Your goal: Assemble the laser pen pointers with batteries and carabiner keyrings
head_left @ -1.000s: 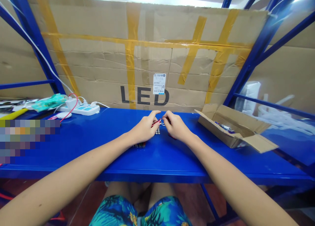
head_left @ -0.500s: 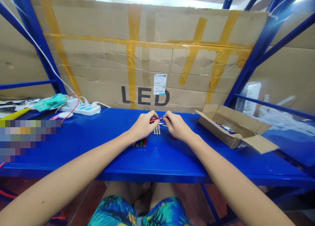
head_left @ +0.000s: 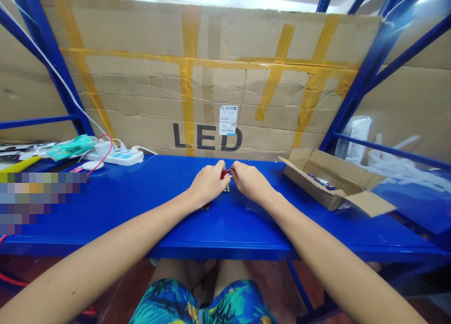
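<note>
**Two Hands, One Red Piece at a Blue Surface**

One slim red piece (head_left: 224, 174) sits above the middle of the blue surface (head_left: 141, 197), nearer the back edge than the front, clamped between thumb and fingers of the left hand (head_left: 208, 183). The right hand (head_left: 251, 180) pinches at its other end, fingertips close to the left's. Just below lie small metal discs (head_left: 227, 188), too covered to count; by the left forearm, the ends of slim dark objects (head_left: 206, 207), also partly hidden.

One open carton (head_left: 310, 185) stands toward the surface's right end, purple-blue items (head_left: 322, 182) inside, their number unclear. At the back left corner are one white power strip (head_left: 127, 158) and one green packet (head_left: 70, 147). Behind the back edge rises one large cardboard panel (head_left: 148, 98), taped in yellow, printed with three letters, "LED", and bearing one white label (head_left: 228, 120). Two blue posts flank it, left (head_left: 58, 75) and right (head_left: 355, 91). Below the front edge: patterned shorts (head_left: 165, 300) and a reddish floor (head_left: 116, 291).
</note>
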A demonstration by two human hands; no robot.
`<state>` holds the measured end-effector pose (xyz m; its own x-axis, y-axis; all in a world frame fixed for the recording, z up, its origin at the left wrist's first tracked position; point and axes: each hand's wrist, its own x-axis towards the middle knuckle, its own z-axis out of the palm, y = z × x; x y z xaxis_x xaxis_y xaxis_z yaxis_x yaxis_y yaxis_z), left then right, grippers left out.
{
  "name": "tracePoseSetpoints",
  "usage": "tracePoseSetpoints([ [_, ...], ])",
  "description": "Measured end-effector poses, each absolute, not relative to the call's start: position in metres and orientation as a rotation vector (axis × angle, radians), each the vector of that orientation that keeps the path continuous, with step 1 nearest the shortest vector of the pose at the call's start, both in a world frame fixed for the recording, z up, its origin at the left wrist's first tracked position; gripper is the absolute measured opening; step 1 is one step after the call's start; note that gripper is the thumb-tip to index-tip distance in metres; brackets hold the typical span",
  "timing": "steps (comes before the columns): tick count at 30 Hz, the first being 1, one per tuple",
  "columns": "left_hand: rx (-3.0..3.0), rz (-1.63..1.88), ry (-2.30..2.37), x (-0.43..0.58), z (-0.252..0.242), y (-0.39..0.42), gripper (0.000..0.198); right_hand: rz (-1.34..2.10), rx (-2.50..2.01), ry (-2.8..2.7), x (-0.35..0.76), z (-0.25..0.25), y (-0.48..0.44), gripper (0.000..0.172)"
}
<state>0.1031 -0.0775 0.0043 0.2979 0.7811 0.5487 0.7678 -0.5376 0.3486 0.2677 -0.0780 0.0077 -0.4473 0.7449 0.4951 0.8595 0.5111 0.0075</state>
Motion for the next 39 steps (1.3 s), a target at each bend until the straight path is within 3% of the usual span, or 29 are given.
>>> tracePoseSetpoints([
  [4, 2.445, 1.123, 1.432, 0.099, 0.004, -0.073, 0.008, -0.233, -1.256, -2.237, 0.270, 0.007, -0.075, 0.014],
  [16, 2.104, 1.231, 1.048, 0.079, 0.007, -0.054, 0.014, 0.967, -1.018, -1.844, 0.297, 0.011, -0.058, 0.006],
  [20, 2.140, 1.265, 0.948, 0.080, 0.007, -0.056, 0.015, 1.183, -0.994, -1.804, 0.294, 0.022, -0.068, 0.024],
  [22, 2.168, 1.272, 0.905, 0.081, 0.007, -0.058, 0.014, 1.252, -0.962, -1.834, 0.294, 0.024, -0.071, 0.027],
  [27, 2.234, 1.254, 0.829, 0.085, 0.008, -0.064, 0.010, 1.290, -0.904, -1.925, 0.294, 0.021, -0.070, 0.015],
  [32, 2.308, 1.220, 0.797, 0.091, 0.010, -0.070, 0.008, 1.243, -0.887, -1.987, 0.291, 0.017, -0.070, 0.024],
  [36, 1.954, 1.184, 0.703, 0.091, 0.013, -0.066, 0.032, 1.314, -0.861, -1.827, 0.288, 0.014, -0.069, 0.021],
  [39, 1.568, 1.161, 0.586, 0.086, 0.019, -0.061, 0.047, 1.240, -0.927, -1.787, 0.288, 0.014, -0.069, 0.028],
])
